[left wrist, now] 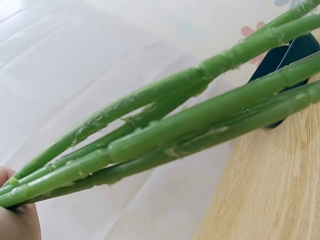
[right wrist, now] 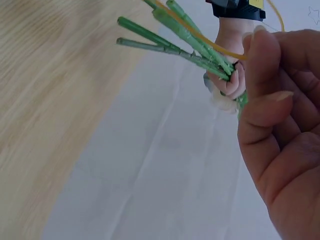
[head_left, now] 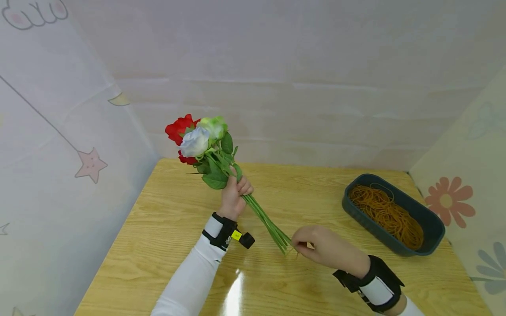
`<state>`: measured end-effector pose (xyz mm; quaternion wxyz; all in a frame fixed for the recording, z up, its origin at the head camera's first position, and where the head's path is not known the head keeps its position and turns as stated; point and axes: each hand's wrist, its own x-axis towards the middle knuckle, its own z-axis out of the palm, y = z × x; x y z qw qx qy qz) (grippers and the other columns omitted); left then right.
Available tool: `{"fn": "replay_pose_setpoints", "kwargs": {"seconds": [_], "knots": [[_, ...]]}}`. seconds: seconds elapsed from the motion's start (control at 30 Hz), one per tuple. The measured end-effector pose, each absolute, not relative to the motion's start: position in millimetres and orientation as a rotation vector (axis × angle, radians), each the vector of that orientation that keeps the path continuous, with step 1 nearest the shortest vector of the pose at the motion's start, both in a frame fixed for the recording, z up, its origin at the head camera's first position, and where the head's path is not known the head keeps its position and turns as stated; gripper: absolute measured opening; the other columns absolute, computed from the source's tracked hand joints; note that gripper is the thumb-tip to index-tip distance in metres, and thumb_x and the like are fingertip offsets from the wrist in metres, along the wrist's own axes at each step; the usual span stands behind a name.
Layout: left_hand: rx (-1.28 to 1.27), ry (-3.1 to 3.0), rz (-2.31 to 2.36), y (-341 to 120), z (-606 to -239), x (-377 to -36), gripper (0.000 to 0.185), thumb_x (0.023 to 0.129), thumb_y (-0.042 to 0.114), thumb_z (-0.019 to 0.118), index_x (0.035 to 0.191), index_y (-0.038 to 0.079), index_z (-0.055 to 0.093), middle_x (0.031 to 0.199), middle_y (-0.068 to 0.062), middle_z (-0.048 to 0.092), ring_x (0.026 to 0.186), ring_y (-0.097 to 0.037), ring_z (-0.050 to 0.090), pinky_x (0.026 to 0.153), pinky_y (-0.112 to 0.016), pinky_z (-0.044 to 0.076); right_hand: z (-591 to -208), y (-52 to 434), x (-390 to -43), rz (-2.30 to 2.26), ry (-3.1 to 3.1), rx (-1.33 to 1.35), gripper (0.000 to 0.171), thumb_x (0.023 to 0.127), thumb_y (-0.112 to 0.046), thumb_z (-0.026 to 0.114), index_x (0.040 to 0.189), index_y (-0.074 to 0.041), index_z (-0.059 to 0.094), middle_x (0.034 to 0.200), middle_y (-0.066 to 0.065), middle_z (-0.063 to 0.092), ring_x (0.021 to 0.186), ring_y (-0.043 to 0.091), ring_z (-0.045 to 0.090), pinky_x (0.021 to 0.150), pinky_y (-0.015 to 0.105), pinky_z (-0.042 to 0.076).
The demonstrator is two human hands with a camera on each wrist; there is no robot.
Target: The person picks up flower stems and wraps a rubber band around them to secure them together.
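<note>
My left hand (head_left: 234,198) grips a bunch of artificial roses by the stems (head_left: 265,219), just under the leaves. The blooms tilt up to the left: a pale blue-white rose (head_left: 194,141), a greenish one (head_left: 214,127) and red ones (head_left: 181,129). Toward the lower right, the stems run out to their cut ends, spread slightly apart in the right wrist view. Right beside those ends, my right hand (head_left: 331,249) pinches a thin orange-yellow rubber band (right wrist: 220,49) with its fingertips. One strand of the band stretches across the stems.
A dark blue-grey bin (head_left: 365,223) stands at the table's right side, holding a heap of orange rubber bands (head_left: 385,217). The wooden table (head_left: 158,245) meets a pale cloth backdrop (head_left: 296,118) behind, with printed cloth on both sides.
</note>
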<state>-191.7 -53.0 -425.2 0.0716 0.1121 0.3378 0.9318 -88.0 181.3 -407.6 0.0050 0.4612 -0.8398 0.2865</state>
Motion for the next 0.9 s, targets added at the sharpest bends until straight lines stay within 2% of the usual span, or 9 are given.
{"fn": "replay_pose_setpoints", "kwargs": {"seconds": [0.2,0.37,0.57,0.73,0.9], "knots": [[0.271,1.003,2.828,-56,-424,-197,0.048,0.101,0.038,0.019,0.059,0.019,0.031,0.046,0.002,0.016,0.04,-0.009,0.012,0.046,-0.018,0.017,-409,186,-92,0.801,-2.692,1.375,0.018,0.083,-0.001,0.066,0.085,-0.018,0.065,0.083,-0.002,0.067,0.073,-0.001,0.057,0.059,0.016,0.046],[0.24,0.967,2.84,-54,-424,-199,0.043,0.099,0.039,0.024,0.063,0.021,0.037,0.045,0.004,0.02,0.039,-0.009,0.014,0.045,-0.017,0.022,-411,185,-98,0.755,-2.667,1.346,0.018,0.081,-0.001,0.068,0.083,-0.018,0.064,0.08,-0.005,0.065,0.068,-0.002,0.054,0.057,0.015,0.044],[0.224,0.97,2.83,-48,-423,-201,0.041,0.099,0.04,0.026,0.064,0.022,0.038,0.044,0.005,0.023,0.038,-0.006,0.019,0.048,-0.018,0.017,-412,179,-106,0.757,-2.648,1.336,0.019,0.083,-0.003,0.066,0.078,-0.02,0.06,0.073,-0.011,0.057,0.062,-0.005,0.041,0.055,0.013,0.036],[0.236,0.959,2.828,-41,-424,-202,0.043,0.1,0.038,0.024,0.062,0.022,0.036,0.044,0.006,0.025,0.038,-0.007,0.019,0.049,-0.019,0.013,-412,174,-112,0.746,-2.644,1.304,0.013,0.083,-0.003,0.066,0.08,-0.015,0.064,0.075,-0.008,0.062,0.064,-0.004,0.05,0.057,0.015,0.044],[0.254,1.002,2.787,-34,-429,-199,0.049,0.102,0.033,0.023,0.056,0.019,0.03,0.046,0.004,0.019,0.041,-0.01,0.013,0.051,-0.022,0.01,-410,170,-121,0.786,-2.613,1.242,0.01,0.082,-0.001,0.067,0.084,-0.01,0.066,0.077,-0.002,0.065,0.066,0.0,0.054,0.057,0.02,0.048]]}}
